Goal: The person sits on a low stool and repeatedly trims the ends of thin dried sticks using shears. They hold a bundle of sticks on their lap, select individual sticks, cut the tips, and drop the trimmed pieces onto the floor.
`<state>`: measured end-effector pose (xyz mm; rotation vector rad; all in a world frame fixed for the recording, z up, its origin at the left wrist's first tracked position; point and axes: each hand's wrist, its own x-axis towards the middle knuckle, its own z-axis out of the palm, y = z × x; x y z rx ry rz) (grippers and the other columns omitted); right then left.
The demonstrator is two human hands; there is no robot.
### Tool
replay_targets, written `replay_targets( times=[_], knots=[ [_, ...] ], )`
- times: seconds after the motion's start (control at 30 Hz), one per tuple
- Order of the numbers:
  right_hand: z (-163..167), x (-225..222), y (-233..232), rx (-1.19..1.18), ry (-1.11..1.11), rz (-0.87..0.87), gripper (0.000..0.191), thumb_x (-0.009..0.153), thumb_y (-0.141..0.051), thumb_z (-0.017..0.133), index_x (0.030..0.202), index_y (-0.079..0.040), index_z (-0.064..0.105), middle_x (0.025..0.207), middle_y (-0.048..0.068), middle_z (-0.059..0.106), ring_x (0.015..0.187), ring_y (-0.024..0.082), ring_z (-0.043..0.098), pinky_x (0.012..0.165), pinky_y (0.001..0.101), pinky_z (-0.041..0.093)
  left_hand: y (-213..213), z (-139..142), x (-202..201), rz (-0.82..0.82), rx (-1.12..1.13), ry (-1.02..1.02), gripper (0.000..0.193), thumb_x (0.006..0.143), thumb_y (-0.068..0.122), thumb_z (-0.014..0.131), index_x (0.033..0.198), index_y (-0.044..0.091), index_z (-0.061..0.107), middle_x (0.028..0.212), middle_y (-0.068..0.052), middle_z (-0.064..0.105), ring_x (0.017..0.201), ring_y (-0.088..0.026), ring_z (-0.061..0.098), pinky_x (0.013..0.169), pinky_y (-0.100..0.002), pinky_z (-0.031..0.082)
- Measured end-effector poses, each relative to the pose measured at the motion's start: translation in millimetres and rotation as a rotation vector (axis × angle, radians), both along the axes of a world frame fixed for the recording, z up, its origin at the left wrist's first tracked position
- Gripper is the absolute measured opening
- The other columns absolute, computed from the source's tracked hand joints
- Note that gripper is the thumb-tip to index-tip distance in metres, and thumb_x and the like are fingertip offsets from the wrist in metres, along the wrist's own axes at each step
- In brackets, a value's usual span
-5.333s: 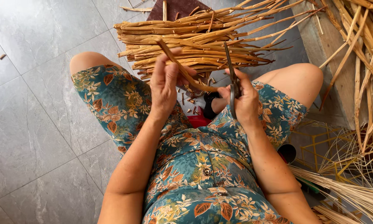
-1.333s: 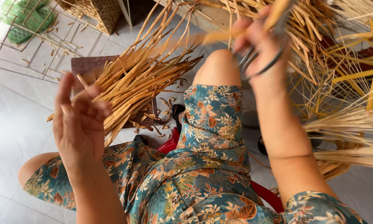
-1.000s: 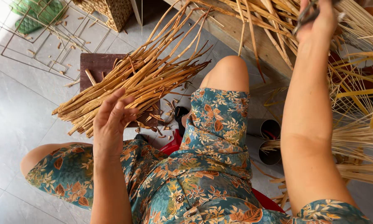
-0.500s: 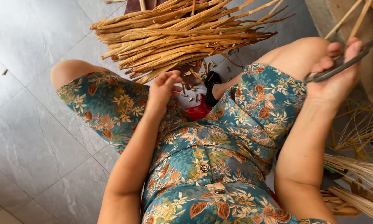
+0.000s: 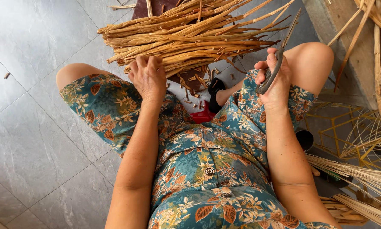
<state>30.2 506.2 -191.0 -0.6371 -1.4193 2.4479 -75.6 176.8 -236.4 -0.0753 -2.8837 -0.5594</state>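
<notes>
Stiff tan reed stalks [image 5: 186, 40], bundled

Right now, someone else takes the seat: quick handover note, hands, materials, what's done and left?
Left hand: empty, fingers resting on the near ends of the cane bundle lying across the floor in front of the knees.
Right hand: closed round the shears, blades pointing up and away, cutting nothing.
Short cane offcuts lie scattered between the legs, so some trimming looks done.
Loose thinner strips and more canes lie to the right.
Left: most of the bundle looks unworked; no cane is picked out yet.
</notes>
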Motion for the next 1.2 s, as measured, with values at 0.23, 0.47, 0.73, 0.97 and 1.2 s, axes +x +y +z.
replay_targets(
  times=[0.23,0.47,0.73,0.97,1.2],
  knots=[
    [1,2,-8,0.058,0.003,-0.02,0.023,0.105,-0.016,0.069,0.123,-0.007,0.057,0.089,0.015,0.071,0.055,0.012,0.056,0.048,0.0228,0.044,-26,52,-9,-0.164,0.159,0.008,0.012,0.101,0.025,0.081,0.109,0.018,0.075,0.107,0.004,0.066,0.1,-0.02,0.063,0.089,-0.04,0.05],
    [11,5,-29,0.317,0.027,0.051,0.026,0.102,-0.005,0.071,0.119,-0.007,0.051,0.096,0.017,0.074,0.053,0.006,0.049,0.048,0.0186,0.038,-60,162,6,-0.208,0.638,0.021,0.021,0.102,0.001,0.073,0.121,0.009,0.07,0.114,-0.006,0.063,0.105,-0.012,0.072,0.082,-0.024,0.06],
    [36,13,-69,0.479,0.271,0.134,0.037,0.098,-0.005,0.074,0.123,-0.008,0.047,0.126,0.021,0.068,0.091,0.003,0.061,0.08,0.0166,0.049,-87,245,46,-0.465,1.071,0.001,0.05,0.1,-0.009,0.077,0.144,0.001,0.054,0.116,-0.011,0.069,0.109,-0.015,0.069,0.093,-0.024,0.059],
    [76,31,-109,0.191,0.321,0.423,0.045,0.097,-0.024,0.076,0.129,-0.008,0.05,0.123,0.018,0.075,0.064,0.002,0.055,0.06,0.017,0.048,-22,229,61,-0.633,1.691,-0.291,0.024,0.102,-0.005,0.072,0.118,0.004,0.057,0.114,-0.009,0.068,0.11,-0.021,0.072,0.096,-0.032,0.062],
    [122,56,-106,0.62,0.193,0.448,0.071,0.088,-0.029,0.085,0.147,-0.007,0.053,0.1,0.009,0.074,0.065,0.004,0.053,0.064,0.0186,0.045,15,214,63,-0.697,1.74,-0.458,0.017,0.108,0.006,0.066,0.124,0.0,0.064,0.099,-0.003,0.067,0.09,-0.01,0.066,0.081,-0.025,0.055]
  ],
)
